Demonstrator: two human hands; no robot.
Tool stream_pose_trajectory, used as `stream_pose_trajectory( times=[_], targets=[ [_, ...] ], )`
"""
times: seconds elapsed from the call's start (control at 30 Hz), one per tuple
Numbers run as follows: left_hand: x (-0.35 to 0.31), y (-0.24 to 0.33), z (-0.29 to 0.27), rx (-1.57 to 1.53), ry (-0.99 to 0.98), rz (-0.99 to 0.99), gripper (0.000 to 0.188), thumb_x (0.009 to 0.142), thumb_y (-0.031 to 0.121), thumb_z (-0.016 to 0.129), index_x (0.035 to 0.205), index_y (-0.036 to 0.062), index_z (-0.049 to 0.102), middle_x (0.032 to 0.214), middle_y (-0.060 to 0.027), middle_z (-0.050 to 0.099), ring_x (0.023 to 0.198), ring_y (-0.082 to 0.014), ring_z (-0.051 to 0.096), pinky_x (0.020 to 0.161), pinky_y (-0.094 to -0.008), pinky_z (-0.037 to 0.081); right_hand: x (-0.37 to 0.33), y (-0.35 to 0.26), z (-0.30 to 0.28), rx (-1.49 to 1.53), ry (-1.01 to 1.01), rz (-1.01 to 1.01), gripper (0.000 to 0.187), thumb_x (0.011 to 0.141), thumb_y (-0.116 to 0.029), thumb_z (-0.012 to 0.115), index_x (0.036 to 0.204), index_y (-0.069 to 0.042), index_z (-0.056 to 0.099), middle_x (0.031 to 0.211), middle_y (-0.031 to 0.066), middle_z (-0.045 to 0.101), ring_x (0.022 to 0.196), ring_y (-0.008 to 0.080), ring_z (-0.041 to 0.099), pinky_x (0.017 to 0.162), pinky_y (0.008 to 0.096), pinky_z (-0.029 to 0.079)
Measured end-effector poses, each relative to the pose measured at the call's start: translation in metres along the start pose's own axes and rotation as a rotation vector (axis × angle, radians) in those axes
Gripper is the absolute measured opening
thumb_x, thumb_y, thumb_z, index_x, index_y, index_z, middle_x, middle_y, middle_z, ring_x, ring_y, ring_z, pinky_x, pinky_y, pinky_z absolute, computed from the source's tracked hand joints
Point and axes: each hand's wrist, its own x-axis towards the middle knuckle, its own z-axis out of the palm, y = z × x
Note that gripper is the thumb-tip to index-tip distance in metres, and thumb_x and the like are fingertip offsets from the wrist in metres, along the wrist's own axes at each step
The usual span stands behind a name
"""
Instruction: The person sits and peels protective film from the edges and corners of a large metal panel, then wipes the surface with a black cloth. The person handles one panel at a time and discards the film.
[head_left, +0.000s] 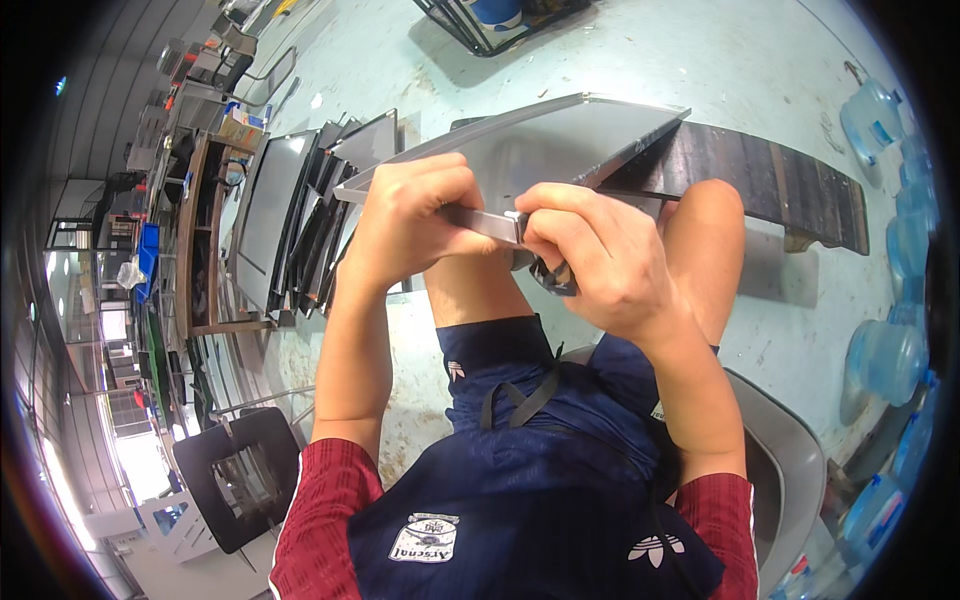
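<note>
A short silver-grey metal bar spans the gap between my hands, over my lap. My left hand is closed round its left part, thumb along the lower side. At its other end my right hand pinches with thumb and fingers. A small dark object shows under the right fingers; its kind is hidden. Just beyond my hands lies a flat grey panel with a metal frame, tilted and partly covered by my left hand. It rests by a dark wooden bench.
Several framed panels lean together at the left, beside a wooden shelf. Large blue water bottles line the right side. A black wire basket stands at the far edge. A black chair is at lower left.
</note>
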Motion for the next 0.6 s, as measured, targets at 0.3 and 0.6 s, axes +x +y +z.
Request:
stream_pose_trajectory(
  times=[0.3, 0.6],
  targets=[
    [-0.065, 0.002, 0.017, 0.083, -0.155, -0.006, 0.031, 0.055, 0.012, 0.089, 0.071, 0.0109, 0.062, 0.067, -0.0022, 0.055, 0.057, -0.0217, 0.06, 0.049, -0.0349, 0.044, -0.053, 0.0, 0.009, 0.633, -0.015, 0.767, 0.008, 0.097, -0.002, 0.062, 0.103, -0.003, 0.057, 0.101, 0.0079, 0.064, 0.08, 0.0147, 0.066, 0.069, 0.031, 0.052],
    [-0.142, -0.024, 0.003, 0.21, -0.193, -0.217, 0.031, 0.062, 0.015, 0.088, 0.077, 0.0126, 0.061, 0.077, -0.0012, 0.057, 0.061, -0.0227, 0.063, 0.053, -0.0362, 0.046, -0.093, 0.126, -0.087, 0.664, 0.677, 1.04, 0.021, 0.106, -0.012, 0.047, 0.111, 0.001, 0.061, 0.108, 0.0182, 0.071, 0.091, 0.0256, 0.072, 0.081, 0.0409, 0.063]
  ],
)
